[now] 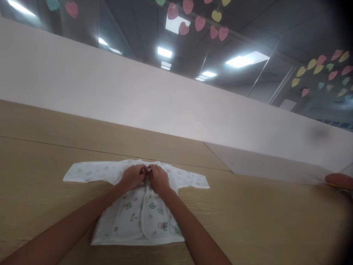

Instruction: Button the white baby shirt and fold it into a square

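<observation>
A small white baby shirt with little printed animals lies flat on the wooden table, sleeves spread to both sides. My left hand and my right hand meet at the shirt's front opening near the neckline. Both hands are closed, fingers pinching the fabric edges at the placket. What exactly sits between the fingertips is too small to make out.
A white partition wall runs behind the table, with glass and paper hearts above it. A lighter table section adjoins at the right. A reddish rounded object shows at the far right edge.
</observation>
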Demonstrator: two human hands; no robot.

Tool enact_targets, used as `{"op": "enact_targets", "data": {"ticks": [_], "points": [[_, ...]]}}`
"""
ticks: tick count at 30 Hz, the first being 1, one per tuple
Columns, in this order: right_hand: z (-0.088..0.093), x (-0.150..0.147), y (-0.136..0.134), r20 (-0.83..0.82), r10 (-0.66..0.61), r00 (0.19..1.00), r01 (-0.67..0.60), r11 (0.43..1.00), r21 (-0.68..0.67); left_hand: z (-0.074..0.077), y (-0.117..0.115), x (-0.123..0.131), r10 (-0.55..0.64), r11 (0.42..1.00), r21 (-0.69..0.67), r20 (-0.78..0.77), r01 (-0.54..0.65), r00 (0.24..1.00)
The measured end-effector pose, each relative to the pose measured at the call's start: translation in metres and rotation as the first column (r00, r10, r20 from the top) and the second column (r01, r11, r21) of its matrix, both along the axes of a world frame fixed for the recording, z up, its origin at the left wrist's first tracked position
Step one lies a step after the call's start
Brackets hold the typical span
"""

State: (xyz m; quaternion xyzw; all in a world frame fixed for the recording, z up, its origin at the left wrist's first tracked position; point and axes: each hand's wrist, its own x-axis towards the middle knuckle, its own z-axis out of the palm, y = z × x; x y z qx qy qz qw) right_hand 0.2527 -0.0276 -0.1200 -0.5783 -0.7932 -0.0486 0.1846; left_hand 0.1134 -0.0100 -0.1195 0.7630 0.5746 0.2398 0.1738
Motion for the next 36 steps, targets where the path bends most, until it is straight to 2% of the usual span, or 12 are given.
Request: {"op": "enact_targets", "data": {"ticks": [14,25,30,36], "points": [[0.0018,-0.0003,-0.0013,0.004,-0.022,1.0,0.022,1.0,-0.02,-0.0013,0.0002,-0.0007,-0.027,0.999,0.025,0.052,0.026,0.998],[0.0002,0.0011,-0.0015,-0.007,0.022,1.0,-0.022,1.0,-0.001,0.0001,-0.0023,-0.0004,-0.045,0.999,0.018,0.025,0.044,0.999],[0.0003,0.0019,-0.0001,-0.08,0.002,0.997,-0.003,1.0,-0.013,0.0,-0.0006,-0.0009,-0.036,0.999,-0.018,0.084,0.038,0.996],[0.0015,0.0026,0.0043,-0.263,-0.054,0.963,0.042,0.998,-0.052,0.0016,-0.0025,-0.001,-0.05,0.999,-0.011,0.138,0.052,0.989]]}}
